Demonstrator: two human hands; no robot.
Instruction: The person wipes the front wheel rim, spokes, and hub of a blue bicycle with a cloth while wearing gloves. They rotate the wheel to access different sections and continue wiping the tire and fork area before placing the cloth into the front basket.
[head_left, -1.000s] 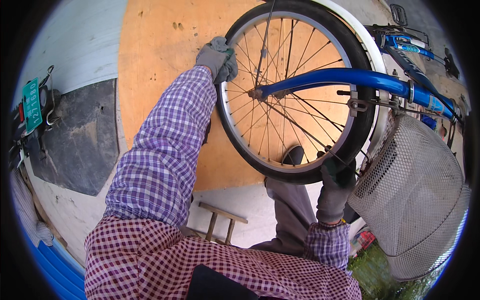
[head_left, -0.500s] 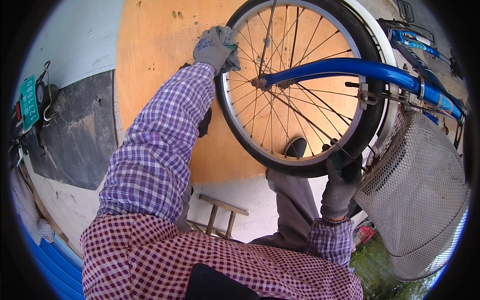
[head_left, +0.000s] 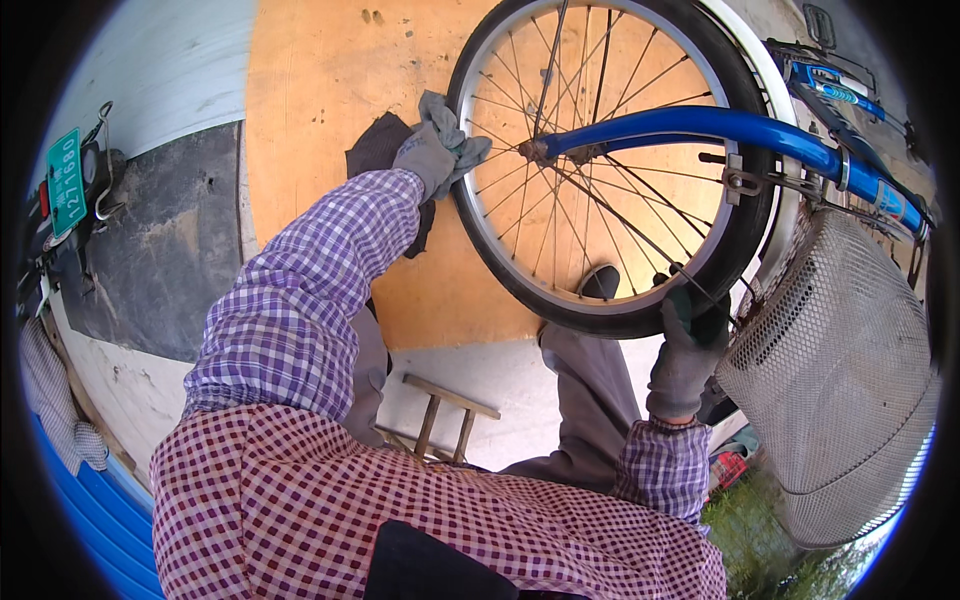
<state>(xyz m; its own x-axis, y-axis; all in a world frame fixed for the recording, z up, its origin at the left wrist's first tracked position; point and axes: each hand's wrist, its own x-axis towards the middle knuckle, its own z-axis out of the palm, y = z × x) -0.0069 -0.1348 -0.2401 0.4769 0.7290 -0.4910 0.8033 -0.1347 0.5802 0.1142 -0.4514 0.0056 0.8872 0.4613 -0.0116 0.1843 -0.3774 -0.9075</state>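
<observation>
A bicycle front wheel (head_left: 600,190) with black tyre and silver spokes stands raised in front of me, held in a blue fork (head_left: 700,128). My left hand (head_left: 425,158), in a grey glove, presses a grey rag (head_left: 450,125) against the tyre's left side. My right hand (head_left: 685,345), also gloved, grips the tyre at its lower right, near the spokes. Both sleeves are purple-checked.
A wire mesh basket (head_left: 840,370) hangs on the bicycle at the right. An orange board (head_left: 330,90) lies under the wheel, a dark mat (head_left: 170,240) to the left. A small wooden stool (head_left: 440,410) stands between my legs. A green plate on a vehicle (head_left: 65,180) is at far left.
My left hand with the rag has slid down along the tyre's left side. The right hand has stayed on the lower rim.
</observation>
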